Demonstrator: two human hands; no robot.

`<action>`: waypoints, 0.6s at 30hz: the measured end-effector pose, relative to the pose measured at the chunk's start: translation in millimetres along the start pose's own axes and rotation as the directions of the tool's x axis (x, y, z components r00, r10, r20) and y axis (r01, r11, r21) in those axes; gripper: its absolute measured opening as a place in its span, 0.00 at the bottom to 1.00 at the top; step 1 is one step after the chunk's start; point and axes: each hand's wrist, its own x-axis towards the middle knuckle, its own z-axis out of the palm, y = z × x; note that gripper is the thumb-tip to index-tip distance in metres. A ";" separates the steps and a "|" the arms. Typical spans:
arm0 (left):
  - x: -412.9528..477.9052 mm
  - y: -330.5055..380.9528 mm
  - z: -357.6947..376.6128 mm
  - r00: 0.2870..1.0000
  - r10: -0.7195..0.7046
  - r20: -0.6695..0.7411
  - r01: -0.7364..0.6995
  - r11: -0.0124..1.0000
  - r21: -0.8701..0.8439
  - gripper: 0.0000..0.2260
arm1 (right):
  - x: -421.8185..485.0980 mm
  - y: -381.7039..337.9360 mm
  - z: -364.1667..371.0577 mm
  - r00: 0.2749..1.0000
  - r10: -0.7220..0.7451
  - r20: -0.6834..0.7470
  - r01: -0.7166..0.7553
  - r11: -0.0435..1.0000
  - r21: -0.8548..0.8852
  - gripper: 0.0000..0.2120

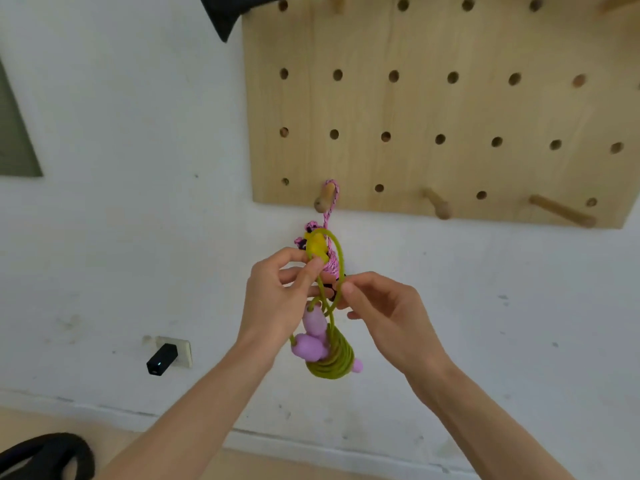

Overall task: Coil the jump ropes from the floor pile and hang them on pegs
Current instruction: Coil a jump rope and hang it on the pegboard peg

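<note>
Both hands pinch the green jump rope [330, 362] below the pegboard [433, 109] — left hand [277, 296] clamped by the yellow handle, right hand [381, 306] fingertips closed on the loop. Keep that loop open and lift it onto a free peg [438, 204]; the pink rope [330, 216] already hangs alongside.

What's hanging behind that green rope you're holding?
A pink braided rope hangs from a wooden peg, behind the green rope in both hands. Its lower part is hidden by the left hand and right hand.
</note>
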 end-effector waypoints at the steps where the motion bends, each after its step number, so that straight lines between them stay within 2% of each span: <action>1: 5.8 4.6 0.1 1.000 0.001 -0.017 -0.001 1.000 -0.007 0.05 | 7.1 -3.1 3.0 0.999 -0.029 -0.034 0.029 1.000 -0.012 0.07; 6: 43.4 30.1 0.6 0.990 0.069 -0.124 -0.078 0.995 -0.069 0.02 | 50.7 -19.5 8.6 0.967 -0.080 -0.244 0.074 0.997 -0.033 0.08; 9: 66.0 37.7 -0.5 0.985 0.076 -0.153 -0.088 0.994 -0.068 0.05 | 75.8 -23.1 6.9 0.952 -0.046 -0.302 0.036 0.999 -0.037 0.08; 14: 95.8 32.9 -1.4 0.984 -0.053 -0.173 0.039 0.996 -0.085 0.07 | 109.3 -15.9 6.7 0.959 0.015 -0.282 -0.043 0.995 -0.095 0.08; 18: 114.2 33.1 6.9 0.986 -0.138 -0.095 0.130 0.988 -0.085 0.12 | 129.1 -6.5 8.2 0.955 0.055 -0.291 -0.099 0.986 -0.136 0.08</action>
